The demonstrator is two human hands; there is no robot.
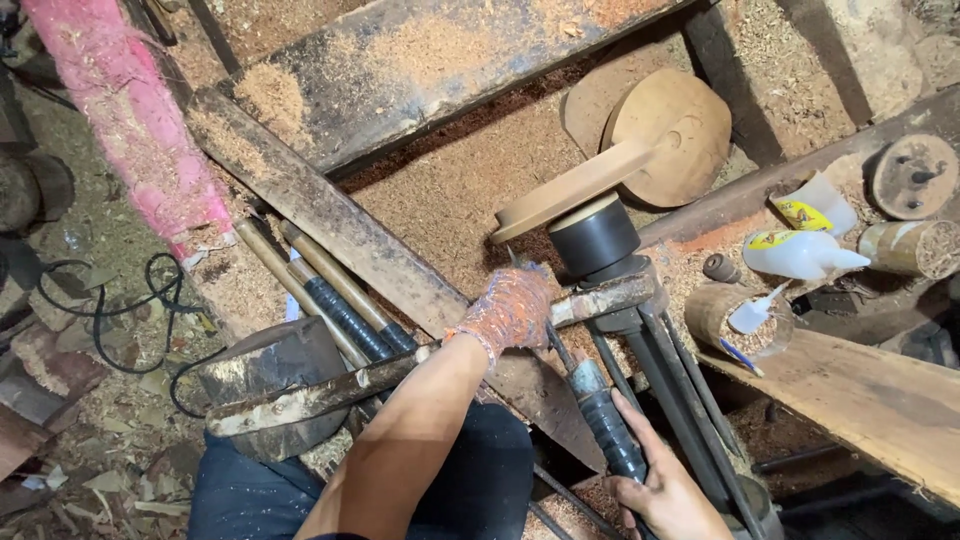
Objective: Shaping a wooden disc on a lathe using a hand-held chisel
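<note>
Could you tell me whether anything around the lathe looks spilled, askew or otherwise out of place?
Sawdust lies thick over the bench, and two white glue bottles lie tipped on their sides at right. The left hand, in a worn glove, rests on the tool bar.

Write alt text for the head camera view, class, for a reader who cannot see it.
Seen from above, a person's gloved left hand steadies a long tool on a metal rest against a round wooden disc on a lathe, while the bare right hand grips the tool's taped handle. Sawdust covers the bench; glue bottles lie to the right.
</note>
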